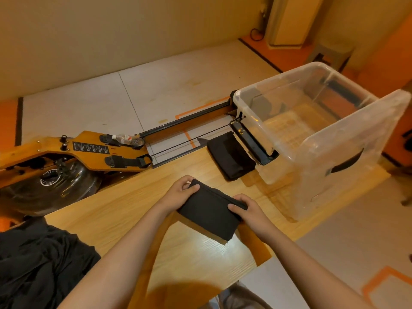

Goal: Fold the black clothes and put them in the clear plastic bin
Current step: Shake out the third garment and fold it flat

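The L hand, i.e. left hand (179, 194), and the R hand, i.e. right hand (247, 210), both grip one folded black garment (209, 214) at centre, over the wooden table (111, 210). L hand: fingers curled round the garment's far-left corner, thumb on top, clamped on the fabric. R hand: fingers wrapped over the far-right end of the folded edge, thumb on top, likewise clamped. The garment is a compact rectangle, tilted w/ its near corner lower; whether that corner touches the table cannot be told. A second folded black garment (230, 158) lies flat on the table's far side, just beside the left wall of the clear plastic bin (347, 157). The bin stands upright at the table's right end, open top, near the R hand but apart from it. A pile of black clothes (33, 264), unfolded, sits at the near-left table corner. Beyond the table, on the floor (178, 85), lies a wooden rowing machine (93, 150) w/ a water bottle (128, 139) on it.
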